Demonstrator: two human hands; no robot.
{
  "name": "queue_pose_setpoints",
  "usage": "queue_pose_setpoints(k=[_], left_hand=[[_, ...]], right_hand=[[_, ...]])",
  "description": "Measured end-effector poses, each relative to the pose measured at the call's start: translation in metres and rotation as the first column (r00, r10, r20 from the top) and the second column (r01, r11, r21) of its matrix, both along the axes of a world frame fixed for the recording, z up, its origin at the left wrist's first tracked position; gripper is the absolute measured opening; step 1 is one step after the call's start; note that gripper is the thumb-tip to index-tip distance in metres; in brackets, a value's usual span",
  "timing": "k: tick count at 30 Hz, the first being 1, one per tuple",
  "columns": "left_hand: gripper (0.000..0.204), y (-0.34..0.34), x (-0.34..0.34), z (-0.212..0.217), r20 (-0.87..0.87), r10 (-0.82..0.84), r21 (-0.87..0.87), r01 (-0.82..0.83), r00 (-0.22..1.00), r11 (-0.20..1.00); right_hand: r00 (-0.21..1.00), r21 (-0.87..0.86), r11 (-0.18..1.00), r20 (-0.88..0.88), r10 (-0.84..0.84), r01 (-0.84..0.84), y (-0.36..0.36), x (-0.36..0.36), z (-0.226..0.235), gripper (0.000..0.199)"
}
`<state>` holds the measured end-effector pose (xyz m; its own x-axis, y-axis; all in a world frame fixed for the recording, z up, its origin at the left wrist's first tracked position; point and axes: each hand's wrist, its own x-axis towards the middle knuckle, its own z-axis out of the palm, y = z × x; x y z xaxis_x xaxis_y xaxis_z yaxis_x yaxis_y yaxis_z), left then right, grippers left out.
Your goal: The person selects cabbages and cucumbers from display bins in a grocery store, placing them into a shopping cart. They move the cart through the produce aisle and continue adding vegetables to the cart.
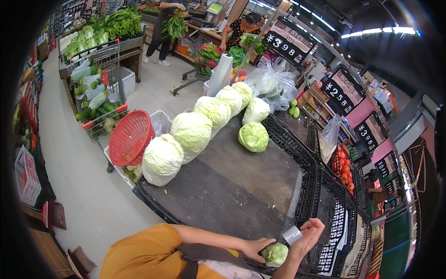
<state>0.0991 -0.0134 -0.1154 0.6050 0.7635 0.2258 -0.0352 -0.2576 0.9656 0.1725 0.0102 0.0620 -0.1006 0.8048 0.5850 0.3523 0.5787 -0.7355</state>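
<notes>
Lower middle of the frame, the left hand (pixel 255 249) hugs a small cabbage (pixel 275 255) with its fingers — steadying it, I'd guess. Right hand (pixel 307 239) curls around some flat silvery thing (pixel 291 235). Bigger cabbages (pixel 191 135) line the worktop (pixel 223 200) further up, probably kept separate.

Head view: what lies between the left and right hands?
The head view shows a small pale-green cabbage between the left hand and right hand, plus a small grey item.
</notes>
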Motion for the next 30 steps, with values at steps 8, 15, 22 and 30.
queue_pose_setpoints(k=[8, 15, 22, 30], left_hand=[[0.045, -0.002, -0.097, 0.076, 0.648, 0.490, -0.438, -0.242, 0.583, 0.866], [0.034, 0.002, -0.146, 0.079, 0.607, 0.620, -0.612, -0.206, 0.497, 0.764], [0.018, 0.015, -0.172, 0.064, 0.540, 0.705, -0.742, -0.136, 0.460, 0.657], [0.005, 0.029, -0.177, 0.054, 0.555, 0.702, -0.542, -0.446, 0.446, 0.712]], right_hand=[[0.966, -0.027, 1.000, 0.257, 0.006, 0.001, 0.019, -0.075, -0.020, 0.036], [0.886, -0.296, 0.866, 0.111, 0.450, -0.403, 0.030, -0.130, -0.017, 0.037], [0.659, -0.169, 0.888, 0.614, 0.434, -0.427, 0.041, -0.126, -0.012, 0.073], [0.576, -0.167, 0.862, 0.681, 0.452, -0.479, 0.052, -0.118, -0.022, 0.068]])
